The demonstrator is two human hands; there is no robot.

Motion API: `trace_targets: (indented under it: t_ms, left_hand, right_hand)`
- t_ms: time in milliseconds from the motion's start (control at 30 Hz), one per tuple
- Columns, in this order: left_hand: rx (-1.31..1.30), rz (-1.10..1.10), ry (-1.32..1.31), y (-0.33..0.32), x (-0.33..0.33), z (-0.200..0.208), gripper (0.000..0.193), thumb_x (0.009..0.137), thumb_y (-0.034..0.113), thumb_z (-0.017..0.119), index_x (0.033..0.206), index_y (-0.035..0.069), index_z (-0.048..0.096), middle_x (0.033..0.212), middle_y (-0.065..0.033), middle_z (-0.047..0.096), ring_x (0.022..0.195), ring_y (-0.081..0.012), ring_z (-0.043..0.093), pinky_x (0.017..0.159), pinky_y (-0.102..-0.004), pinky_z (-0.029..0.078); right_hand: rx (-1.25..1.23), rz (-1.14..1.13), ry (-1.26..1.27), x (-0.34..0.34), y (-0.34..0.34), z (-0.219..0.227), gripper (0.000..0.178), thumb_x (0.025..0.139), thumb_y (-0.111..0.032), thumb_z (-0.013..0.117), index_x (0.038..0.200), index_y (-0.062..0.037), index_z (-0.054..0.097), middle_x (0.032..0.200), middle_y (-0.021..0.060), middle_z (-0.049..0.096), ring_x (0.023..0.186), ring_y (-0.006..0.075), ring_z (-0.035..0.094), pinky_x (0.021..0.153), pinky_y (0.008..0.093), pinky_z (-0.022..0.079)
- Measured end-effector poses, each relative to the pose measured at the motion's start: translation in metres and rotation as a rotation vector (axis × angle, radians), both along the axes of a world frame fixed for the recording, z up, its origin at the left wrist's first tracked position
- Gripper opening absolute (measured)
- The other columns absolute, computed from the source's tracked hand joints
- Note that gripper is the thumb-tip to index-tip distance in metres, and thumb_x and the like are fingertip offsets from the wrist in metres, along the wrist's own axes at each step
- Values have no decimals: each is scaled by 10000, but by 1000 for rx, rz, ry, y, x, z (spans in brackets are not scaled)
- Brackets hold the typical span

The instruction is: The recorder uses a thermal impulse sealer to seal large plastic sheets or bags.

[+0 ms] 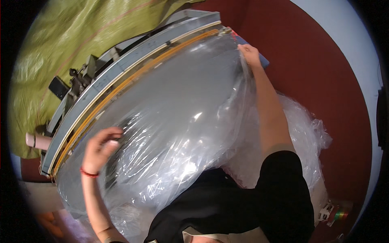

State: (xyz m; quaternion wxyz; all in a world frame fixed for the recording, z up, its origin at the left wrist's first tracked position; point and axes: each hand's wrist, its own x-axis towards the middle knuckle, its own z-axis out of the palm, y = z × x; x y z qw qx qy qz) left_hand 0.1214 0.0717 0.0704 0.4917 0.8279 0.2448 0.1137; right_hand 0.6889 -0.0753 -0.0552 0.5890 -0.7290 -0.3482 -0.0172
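Showing broad sheet of clear plastic film [182,109], spreading along near side of long grey metal bar [121,65]. Pinching film's edge narrowly between fingers of right hand [250,56], just off bar's right end. Holding left hand [99,152] on bar's near side, toward left end, curling fingers loosely apart around nothing visible; not revealing whether touching film. Probably handling as light, limp and slippery, creasing readily; best being gripped by free edges toward bar's two ends, not mid-sheet.
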Motion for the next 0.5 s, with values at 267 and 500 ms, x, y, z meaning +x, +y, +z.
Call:
trace_targets:
  t_ms: [267,500]
  left_hand:
    - [-165,-500,-137,-197,192,-97,595,793,205,569,1270,18,267,1210,-146,428,1086,-208,443,881,-321,375]
    - [-586,-774,67,-192,153,-81,405,794,139,558,1165,33,434,1085,-105,539,994,-226,517,831,-312,410]
  right_hand:
    - [49,-50,-18,4,6,-8,259,799,-217,547,694,20,535,576,27,491,574,88,419,539,272,376]
    - [-51,-127,-33,-5,6,1,268,795,-243,557,736,19,557,658,101,569,617,143,495,602,303,408]
